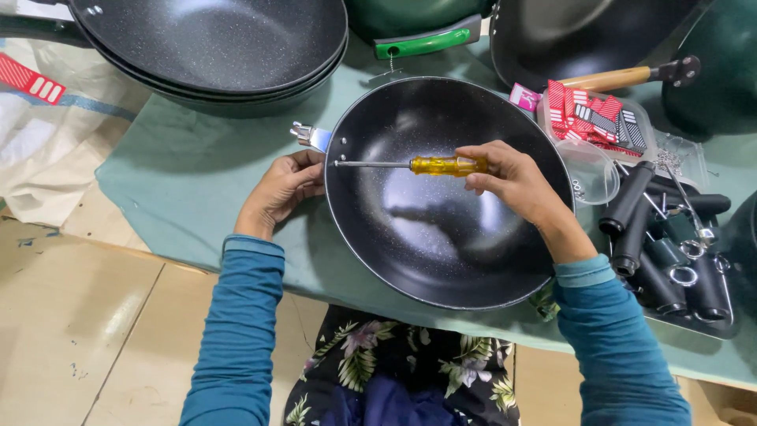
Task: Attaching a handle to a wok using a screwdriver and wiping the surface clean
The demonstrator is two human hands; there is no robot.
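A black speckled wok (441, 237) lies on the green table cover (181, 181) in front of me. My right hand (512, 181) grips the yellow handle of a screwdriver (441, 166), whose shaft runs left across the wok to a screw at the inner rim. My left hand (284, 189) holds the wok's outer rim beside a metal handle bracket (307, 136).
Stacked black woks (213, 47) sit at the back left, and more pans with green and wooden handles (615, 77) at the back. To the right stand a clear box of red tags (599, 118), a small plastic cup (591, 170) and a tray of black handles (670, 252).
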